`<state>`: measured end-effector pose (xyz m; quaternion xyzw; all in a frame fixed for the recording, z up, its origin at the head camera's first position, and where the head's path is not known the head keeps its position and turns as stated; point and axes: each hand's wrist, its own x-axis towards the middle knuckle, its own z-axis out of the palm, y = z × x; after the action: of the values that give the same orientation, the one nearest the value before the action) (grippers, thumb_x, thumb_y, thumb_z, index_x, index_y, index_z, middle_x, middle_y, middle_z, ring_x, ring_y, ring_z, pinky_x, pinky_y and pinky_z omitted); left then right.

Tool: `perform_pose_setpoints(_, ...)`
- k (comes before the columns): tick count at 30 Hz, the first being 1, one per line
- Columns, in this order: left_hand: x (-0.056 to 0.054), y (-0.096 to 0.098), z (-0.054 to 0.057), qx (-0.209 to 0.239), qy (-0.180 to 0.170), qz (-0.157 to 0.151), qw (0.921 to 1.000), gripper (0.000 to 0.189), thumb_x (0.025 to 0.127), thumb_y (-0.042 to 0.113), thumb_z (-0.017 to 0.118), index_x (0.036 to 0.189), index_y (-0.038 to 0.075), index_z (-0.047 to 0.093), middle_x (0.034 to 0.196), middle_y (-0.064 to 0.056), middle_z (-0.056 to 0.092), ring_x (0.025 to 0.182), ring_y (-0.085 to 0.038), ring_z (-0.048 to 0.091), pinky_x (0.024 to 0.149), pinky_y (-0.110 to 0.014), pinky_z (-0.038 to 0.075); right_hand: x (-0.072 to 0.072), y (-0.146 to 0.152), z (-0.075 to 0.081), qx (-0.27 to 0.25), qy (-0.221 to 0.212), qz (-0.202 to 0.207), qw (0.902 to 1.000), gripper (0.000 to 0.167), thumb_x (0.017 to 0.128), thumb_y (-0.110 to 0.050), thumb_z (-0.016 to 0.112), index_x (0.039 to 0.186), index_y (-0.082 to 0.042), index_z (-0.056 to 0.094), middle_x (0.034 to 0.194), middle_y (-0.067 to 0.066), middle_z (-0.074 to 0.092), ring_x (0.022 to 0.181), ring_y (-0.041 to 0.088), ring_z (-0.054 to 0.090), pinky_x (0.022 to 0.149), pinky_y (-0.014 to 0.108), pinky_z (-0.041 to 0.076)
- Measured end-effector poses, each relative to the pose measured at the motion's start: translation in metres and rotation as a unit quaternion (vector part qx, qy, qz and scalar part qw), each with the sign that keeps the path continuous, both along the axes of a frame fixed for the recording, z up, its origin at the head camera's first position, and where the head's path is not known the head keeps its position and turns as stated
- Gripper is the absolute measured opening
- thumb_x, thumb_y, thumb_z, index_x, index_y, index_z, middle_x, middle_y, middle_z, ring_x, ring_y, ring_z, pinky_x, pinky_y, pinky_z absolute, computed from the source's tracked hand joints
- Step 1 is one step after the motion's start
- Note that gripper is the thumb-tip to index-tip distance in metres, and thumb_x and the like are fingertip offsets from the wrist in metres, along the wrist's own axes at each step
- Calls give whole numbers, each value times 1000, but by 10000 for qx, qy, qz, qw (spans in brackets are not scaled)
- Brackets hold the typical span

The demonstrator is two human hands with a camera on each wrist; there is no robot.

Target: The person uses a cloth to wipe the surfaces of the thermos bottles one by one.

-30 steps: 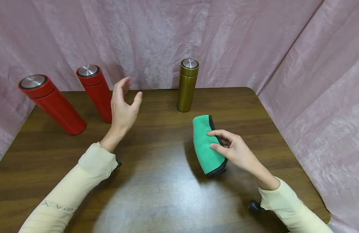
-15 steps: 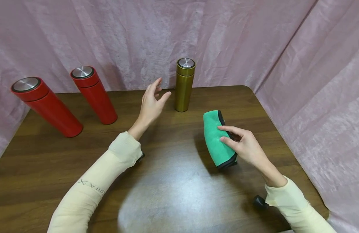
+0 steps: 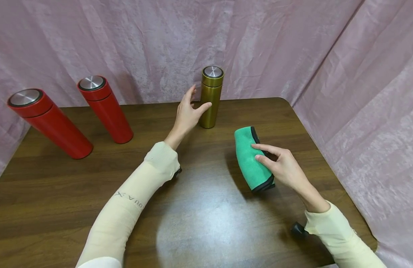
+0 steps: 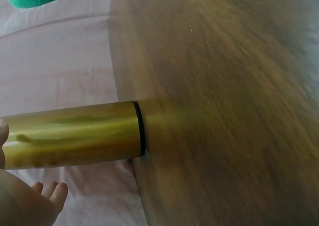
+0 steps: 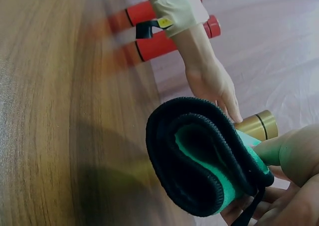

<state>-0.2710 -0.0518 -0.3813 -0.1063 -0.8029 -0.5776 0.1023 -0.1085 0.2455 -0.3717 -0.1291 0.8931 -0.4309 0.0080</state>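
A gold thermos (image 3: 211, 93) with a silver-topped lid stands upright near the table's back edge. My left hand (image 3: 187, 114) is at its left side, thumb stretched across the thermos's front in the head view and fingers spread. The left wrist view shows fingertips (image 4: 56, 193) beside the gold body (image 4: 75, 135) with a gap between. My right hand (image 3: 286, 167) pinches a folded green cloth (image 3: 248, 158) with black edging, holding it above the table over its own shadow. From the right wrist, the cloth's rolled layers (image 5: 172, 151) are seen end-on.
Two red thermoses, one nearer (image 3: 55, 126) and one farther back (image 3: 107, 111), stand on the left of the wooden table (image 3: 59, 208). Pink curtains (image 3: 159, 44) hang behind the table and along its right side.
My left hand has moved right, from beside the farther red thermos to the gold one. The right hand with the cloth has shifted slightly right and is now nearly still.
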Motion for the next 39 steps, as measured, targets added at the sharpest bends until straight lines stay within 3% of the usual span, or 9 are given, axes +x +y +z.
perform_pose_setpoints(4, -8, 7, -2, -160, -179, -111, 9997, 91, 94, 41, 77, 164, 14, 26, 164, -8, 36, 149, -26, 36, 118, -44, 36, -1, 0, 0, 16, -25, -39, 10000, 36, 101, -20, 71, 137, -16, 69, 132, 9, 68, 52, 9, 34, 54, 27, 39)
perform_pose_setpoints(9, -15, 14, -3, -216, -229, -55, 9995, 95, 92, 42, 79, 164, 13, 25, 161, -7, 40, 144, -24, 42, 116, -40, 38, -1, 0, 0, 0, -78, -47, 10000, 37, 101, -20, 71, 137, -16, 69, 131, 8, 68, 55, 10, 37, 54, 27, 39)
perform_pose_setpoints(24, -16, 15, 3, -232, -92, 348, 9991, 79, 92, 34, 80, 155, 10, 39, 142, -10, 57, 129, -24, 55, 108, -40, 46, -2, 0, -1, -110, -81, -128, 9998, 36, 100, -19, 72, 136, -14, 69, 106, 9, 69, 66, 11, 45, 55, 23, 40)
perform_pose_setpoints(32, -4, 0, 9, -29, -46, 84, 10000, 80, 91, 32, 82, 155, 7, 40, 147, -10, 56, 135, -22, 53, 110, -36, 45, 0, 2, -2, -246, -26, -173, 9995, 38, 99, -18, 73, 136, -13, 69, 123, 8, 71, 80, 13, 57, 63, 19, 46)
perform_pose_setpoints(36, 10, -15, 17, 25, -65, -124, 9999, 76, 89, 31, 84, 151, 8, 45, 142, -9, 59, 129, -22, 58, 106, -36, 49, 0, 3, -1, -288, 25, -155, 9995, 38, 98, -16, 74, 136, -11, 69, 122, 9, 71, 81, 12, 57, 64, 18, 47)
perform_pose_setpoints(39, 23, -26, 23, 66, -73, -284, 9995, 72, 89, 28, 85, 147, 8, 49, 138, -9, 61, 123, -23, 62, 103, -36, 51, -1, 4, 0, -247, 36, -142, 9996, 39, 98, -16, 74, 136, -11, 68, 110, 10, 72, 74, 11, 53, 60, 18, 44)
